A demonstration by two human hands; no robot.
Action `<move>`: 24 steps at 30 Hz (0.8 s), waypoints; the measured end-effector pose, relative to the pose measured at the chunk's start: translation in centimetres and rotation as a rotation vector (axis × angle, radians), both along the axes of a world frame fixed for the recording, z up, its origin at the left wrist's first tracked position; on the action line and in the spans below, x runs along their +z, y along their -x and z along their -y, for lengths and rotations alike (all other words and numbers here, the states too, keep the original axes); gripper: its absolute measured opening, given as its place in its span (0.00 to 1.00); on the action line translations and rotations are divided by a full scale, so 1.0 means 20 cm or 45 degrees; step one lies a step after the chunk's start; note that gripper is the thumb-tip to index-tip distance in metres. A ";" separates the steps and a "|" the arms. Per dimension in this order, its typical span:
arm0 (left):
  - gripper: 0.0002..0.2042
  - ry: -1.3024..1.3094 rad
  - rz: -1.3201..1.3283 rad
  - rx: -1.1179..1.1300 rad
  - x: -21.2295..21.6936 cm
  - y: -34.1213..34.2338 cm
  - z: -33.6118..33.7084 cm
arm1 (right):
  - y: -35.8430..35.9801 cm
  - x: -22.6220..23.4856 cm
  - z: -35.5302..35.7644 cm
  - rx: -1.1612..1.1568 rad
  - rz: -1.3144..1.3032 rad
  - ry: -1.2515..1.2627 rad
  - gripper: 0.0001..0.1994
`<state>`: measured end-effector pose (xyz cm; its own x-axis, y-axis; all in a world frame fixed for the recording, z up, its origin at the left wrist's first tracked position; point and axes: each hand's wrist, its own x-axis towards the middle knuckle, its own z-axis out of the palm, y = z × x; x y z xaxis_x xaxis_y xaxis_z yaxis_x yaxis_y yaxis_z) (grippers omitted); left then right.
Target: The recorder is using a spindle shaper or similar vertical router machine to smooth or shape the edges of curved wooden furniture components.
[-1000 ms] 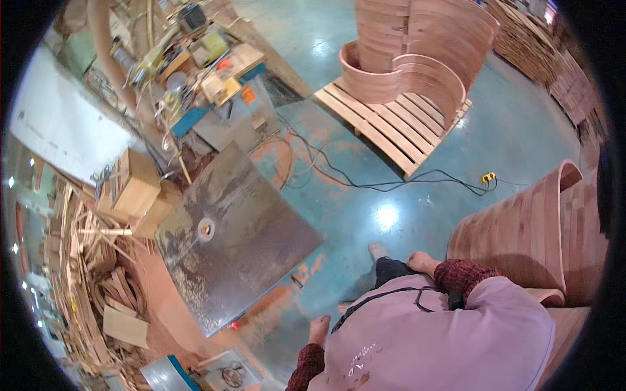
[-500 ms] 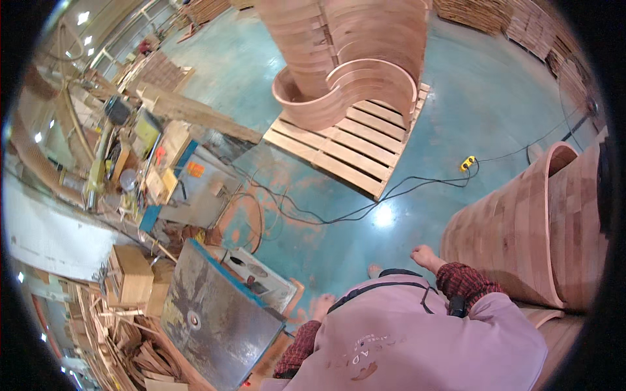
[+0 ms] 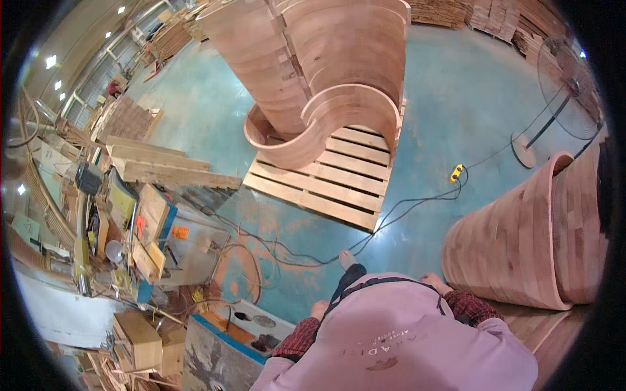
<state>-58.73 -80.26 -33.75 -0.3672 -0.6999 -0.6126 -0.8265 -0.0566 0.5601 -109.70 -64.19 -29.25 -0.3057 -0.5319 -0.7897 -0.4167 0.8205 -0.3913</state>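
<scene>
Across most of the frame, teal floor. At upper centre, a tall stack of curved wooden panels on a slatted pallet. At right, nested curved wooden shells lying on their side, open end toward the upper right. At lower left, a blue-edged machine tabletop, with a cluttered bench above it at the left edge. Trailing over the floor from a yellow plug block toward the centre, a black cable.

At lower centre, just beside the near rim of the shells but apart from it, the right hand: fingers loosely spread, nothing in them. Lower and to the left, near the corner of the tabletop, the left hand: mostly hidden by the checked sleeve, so impossible to tell whether open or closed, or holding anything.

Best approached squarely:
- Face the shells before touching them.
- Bring both hands to the rim, one on each side, rather than tugging with one.
- Grip the outermost layer across its width, since nested layers probably slide against one another.
- Keep fingers out of the gaps between layers.
- Mind the cable underfoot, close to the bare toes.
- Stay well off the tabletop corner on the left.
</scene>
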 end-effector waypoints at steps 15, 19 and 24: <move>0.17 0.018 -0.167 0.427 0.18 0.17 1.14 | -0.09 0.38 1.26 0.053 -0.228 0.220 0.18; 0.14 0.370 0.173 -0.539 0.00 0.12 0.99 | 0.04 0.34 1.47 0.029 -0.194 0.198 0.20; 0.18 0.003 0.094 -0.115 -0.20 0.06 0.71 | 0.37 0.23 1.83 0.098 -0.252 0.243 0.27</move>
<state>-59.85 -94.41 -37.65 -0.3832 -0.6673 -0.6387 -0.8670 0.0214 0.4979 -117.19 -100.71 -24.66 -0.3970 -0.6930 -0.6018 -0.5586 0.7027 -0.4407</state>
